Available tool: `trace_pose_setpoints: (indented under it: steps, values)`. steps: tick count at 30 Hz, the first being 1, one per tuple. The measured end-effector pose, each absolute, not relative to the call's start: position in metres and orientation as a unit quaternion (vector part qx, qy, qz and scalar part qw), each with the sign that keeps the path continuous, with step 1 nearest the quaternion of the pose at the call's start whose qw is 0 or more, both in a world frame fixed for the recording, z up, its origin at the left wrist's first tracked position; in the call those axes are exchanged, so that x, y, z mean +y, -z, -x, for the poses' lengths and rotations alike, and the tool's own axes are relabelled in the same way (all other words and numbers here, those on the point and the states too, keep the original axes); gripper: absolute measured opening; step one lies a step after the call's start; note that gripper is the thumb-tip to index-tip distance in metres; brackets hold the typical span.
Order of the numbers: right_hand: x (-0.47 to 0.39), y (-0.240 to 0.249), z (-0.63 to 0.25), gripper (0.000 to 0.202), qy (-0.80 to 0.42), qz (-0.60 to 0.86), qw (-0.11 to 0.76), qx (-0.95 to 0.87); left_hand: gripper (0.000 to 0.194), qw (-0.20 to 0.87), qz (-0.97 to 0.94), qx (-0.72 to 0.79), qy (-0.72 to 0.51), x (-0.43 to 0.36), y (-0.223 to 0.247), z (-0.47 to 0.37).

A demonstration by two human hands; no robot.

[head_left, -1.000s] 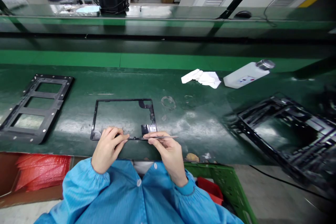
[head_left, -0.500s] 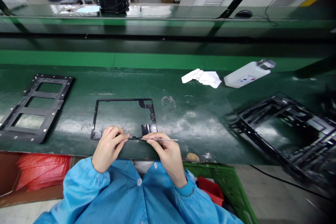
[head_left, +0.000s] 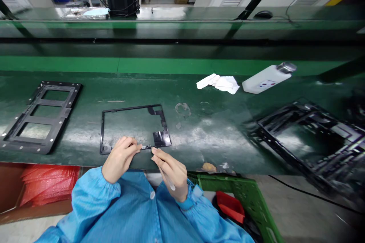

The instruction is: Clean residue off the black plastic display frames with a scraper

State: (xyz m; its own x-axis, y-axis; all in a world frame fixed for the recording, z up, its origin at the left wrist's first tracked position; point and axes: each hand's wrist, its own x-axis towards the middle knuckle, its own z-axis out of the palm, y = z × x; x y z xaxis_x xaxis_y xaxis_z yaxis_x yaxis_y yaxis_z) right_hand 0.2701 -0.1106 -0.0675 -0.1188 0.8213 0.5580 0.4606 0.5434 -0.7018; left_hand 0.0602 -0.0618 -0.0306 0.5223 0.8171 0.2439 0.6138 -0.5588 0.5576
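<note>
Thin black frame (head_left: 131,108) is lying flat on the worktop (head_left: 216,152), near its front edge. Our left hand (head_left: 121,157) is pinching the near rail, fingers together; our right-hand fingers (head_left: 164,156) are clamping a slim tool (head_left: 171,186), tip at that rail. We are judging light, shallow pressure best, support close by. The front edge is limiting nearside travel; tissue (head_left: 225,83) and bottle (head_left: 265,79) are sitting farther back, rightward.
</note>
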Motion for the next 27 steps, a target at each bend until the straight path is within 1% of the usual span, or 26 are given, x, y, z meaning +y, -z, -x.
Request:
trace_pose_setpoints:
  steps: [4, 9, 14, 18, 27]
  values:
    - [-0.11, 0.065, -0.266, 0.034, -0.192, 0.461, 0.512, -0.699, 0.021, 0.195, -0.842, 0.439, -0.245, -0.063, 0.031, -0.06]
    - [-0.11, 0.051, -0.266, 0.019, -0.257, 0.485, 0.585, -0.597, 0.022, 0.187, -0.844, 0.438, -0.247, -0.063, 0.034, -0.058]
    - [-0.107, 0.043, -0.27, 0.008, -0.319, 0.499, 0.622, -0.513, 0.02, 0.204, -0.837, 0.443, -0.251, -0.063, 0.029, -0.06]
    - [-0.104, 0.043, -0.269, 0.005, -0.348, 0.499, 0.642, -0.466, 0.019, 0.214, -0.835, 0.443, -0.246, -0.062, 0.023, -0.062]
    - [-0.104, 0.038, -0.264, 0.003, -0.36, 0.502, 0.663, -0.423, 0.019, 0.198, -0.843, 0.441, -0.235, -0.062, 0.025, -0.065]
